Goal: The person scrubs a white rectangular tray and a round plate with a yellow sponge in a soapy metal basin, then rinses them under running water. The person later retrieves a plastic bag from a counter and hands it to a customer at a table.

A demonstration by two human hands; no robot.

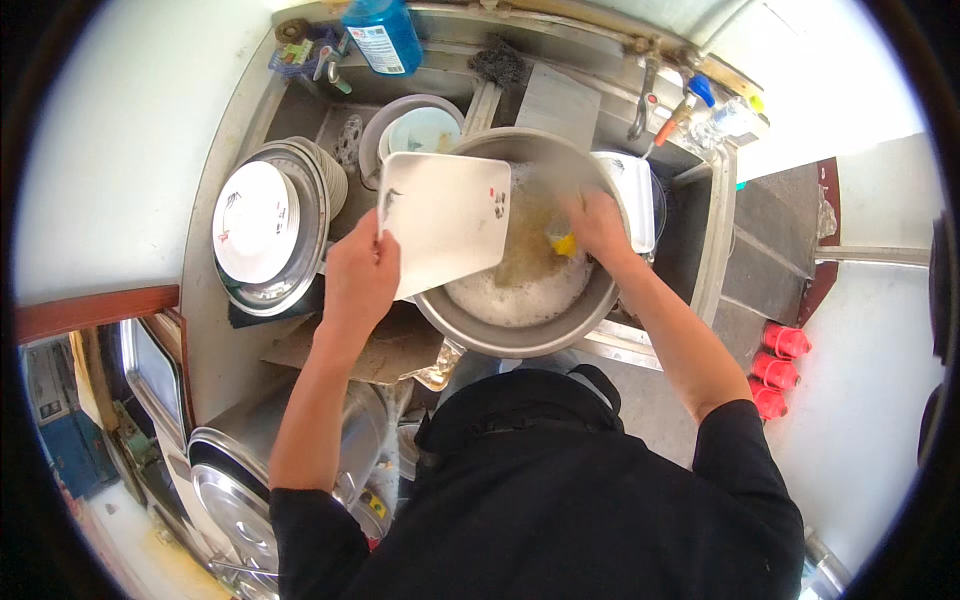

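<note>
So I'm watching through one feed here, the left fisheye of a pair on the wearer's head. It points steeply down past their black shirt [590, 490] to the sink [713, 245] up top, close enough that both forearms [680, 335] come up from below and the big metal basin [500, 342] sits near mid-frame. Straight edges bend toward the rim. Upright, not mirrored btw.

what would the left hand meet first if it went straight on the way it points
Past the white tray it holds, the left hand would probably meet the lilac-grey bowl first; depth is unclear, so it might pass above.
</note>
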